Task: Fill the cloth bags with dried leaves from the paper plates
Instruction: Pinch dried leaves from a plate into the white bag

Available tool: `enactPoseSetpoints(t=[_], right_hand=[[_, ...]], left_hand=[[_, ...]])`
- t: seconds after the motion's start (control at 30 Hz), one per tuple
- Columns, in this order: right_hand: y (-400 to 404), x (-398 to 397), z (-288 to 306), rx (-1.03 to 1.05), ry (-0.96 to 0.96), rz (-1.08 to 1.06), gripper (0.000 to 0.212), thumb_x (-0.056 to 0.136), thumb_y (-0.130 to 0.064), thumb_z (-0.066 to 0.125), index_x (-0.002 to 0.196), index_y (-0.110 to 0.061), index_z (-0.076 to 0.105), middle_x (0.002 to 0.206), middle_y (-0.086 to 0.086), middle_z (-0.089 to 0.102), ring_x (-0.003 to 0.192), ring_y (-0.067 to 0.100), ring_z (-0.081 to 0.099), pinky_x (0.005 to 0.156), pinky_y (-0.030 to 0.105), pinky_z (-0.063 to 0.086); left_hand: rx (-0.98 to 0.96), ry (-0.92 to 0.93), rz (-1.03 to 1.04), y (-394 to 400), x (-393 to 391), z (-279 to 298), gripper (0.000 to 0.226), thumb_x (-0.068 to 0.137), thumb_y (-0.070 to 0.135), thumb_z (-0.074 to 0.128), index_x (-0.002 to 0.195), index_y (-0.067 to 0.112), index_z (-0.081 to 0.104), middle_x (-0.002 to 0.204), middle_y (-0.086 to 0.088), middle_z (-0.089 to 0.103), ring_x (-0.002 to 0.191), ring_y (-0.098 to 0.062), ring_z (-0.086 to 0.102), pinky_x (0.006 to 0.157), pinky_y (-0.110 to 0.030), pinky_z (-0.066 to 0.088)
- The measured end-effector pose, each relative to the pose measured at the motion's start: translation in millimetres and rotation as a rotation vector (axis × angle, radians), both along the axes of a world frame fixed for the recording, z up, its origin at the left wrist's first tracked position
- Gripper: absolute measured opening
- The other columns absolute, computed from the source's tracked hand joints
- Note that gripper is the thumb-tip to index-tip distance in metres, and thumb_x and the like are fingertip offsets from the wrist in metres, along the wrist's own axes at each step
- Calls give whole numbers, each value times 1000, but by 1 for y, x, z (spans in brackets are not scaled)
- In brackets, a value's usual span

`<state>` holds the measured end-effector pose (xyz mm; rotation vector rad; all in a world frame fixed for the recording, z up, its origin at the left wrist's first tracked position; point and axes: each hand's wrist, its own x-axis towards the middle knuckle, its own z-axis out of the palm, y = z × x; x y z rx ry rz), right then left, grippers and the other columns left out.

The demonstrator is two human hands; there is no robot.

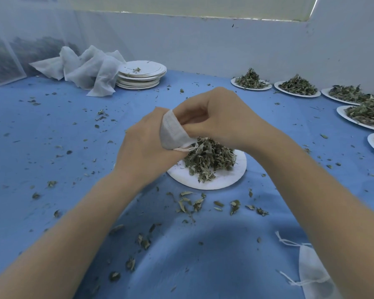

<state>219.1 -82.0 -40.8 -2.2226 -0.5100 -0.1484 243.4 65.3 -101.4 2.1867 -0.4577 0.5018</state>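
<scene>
Both hands meet above the middle of the blue counter (52, 147). The left hand (145, 143) has its fingers (160, 113) curled around a small white cloth bag (173, 131), gripping it from the left; the bag's drawstring (187, 148) hangs in a loop just under the grip. The right hand (216, 117) comes in from the other side, its fingers (188, 124) closed in a pinch on the bag's edge, touching those of the left hand. Whether the bag's mouth is spread cannot be made out from here. Directly below the fingers sits a white paper plate (220, 180) carrying a heap of dried leaves (209, 158); the heap rises close to the underside of the bag. Nearer the person than the fingers, loose leaf scraps (192, 203) lie scattered on the blue cover, more trailing off to the left. Low to the right of the fingers, partly behind the right forearm, lies a second cloth bag (311, 270) with its strings loose. Beyond the fingers to the right, a row of plates heaped with leaves (298, 85) runs along the white wall (203, 44) and curves toward the right edge. Beyond the fingers to the left stands a stack of empty paper plates (141, 76), with a crumpled pile of white fabric (89, 67) touching its left side.
</scene>
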Motion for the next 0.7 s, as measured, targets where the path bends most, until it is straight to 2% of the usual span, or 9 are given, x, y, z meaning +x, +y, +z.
enactPoseSetpoints(t=[0.07,0.13,0.27,0.33,0.4,0.47,0.6,0.63,0.7], right_hand=[[5,-1,-1,-107,-47,-72,24,76,-6,67,87,-25,76,67,-18,67,70,-6,62,62,3,43],[10,0,-3,-233,-66,-108,20,77,-7,64,85,-21,76,60,-13,60,59,4,53,54,6,39],[17,0,-5,-330,-46,-88,14,78,-6,60,75,-14,72,55,-7,49,55,7,42,50,13,35],[14,-1,-4,-240,-29,-62,25,77,-4,61,66,-26,66,49,-15,51,54,1,47,51,9,35],[9,0,-3,-139,-10,-33,23,80,-5,63,76,-27,69,61,-19,63,64,-1,58,60,10,44],[3,1,0,-52,11,-8,21,83,-6,65,94,-20,74,83,-8,74,81,6,67,77,21,53],[-11,3,5,105,44,-4,16,82,-4,68,90,-16,75,81,-2,75,74,13,71,73,21,56],[-15,5,5,69,26,-56,16,82,-6,68,89,-18,75,79,-4,74,73,13,71,73,21,56],[-21,8,4,-186,-43,-183,17,83,-12,65,86,-27,74,73,-12,69,72,9,68,70,13,52]], left_hand=[[-9,8,-6,-3,-3,1,34,51,60,61,75,42,44,72,19,55,71,3,54,59,-17,40],[1,3,-23,-6,-5,1,31,52,57,60,74,41,45,72,19,56,74,3,55,61,-14,41],[2,17,-61,-6,-6,2,32,52,49,61,79,45,46,76,23,57,82,11,53,61,-3,39],[8,-21,-77,-3,-5,3,47,54,48,67,97,45,49,86,21,59,82,4,55,65,-8,40],[87,-88,-63,4,-2,3,67,58,43,74,118,31,47,101,18,55,86,-7,54,71,-25,44],[193,-103,-7,11,2,5,69,61,30,75,122,25,44,104,12,54,91,-18,53,74,-34,44],[288,-114,49,19,5,5,62,63,18,70,120,19,47,105,-1,58,91,-28,53,73,-40,44],[294,-109,55,21,6,5,62,62,17,69,121,18,48,105,-1,58,91,-29,53,72,-38,42],[310,-98,57,24,8,4,61,62,16,68,120,17,49,100,1,55,88,-28,51,71,-35,39]])
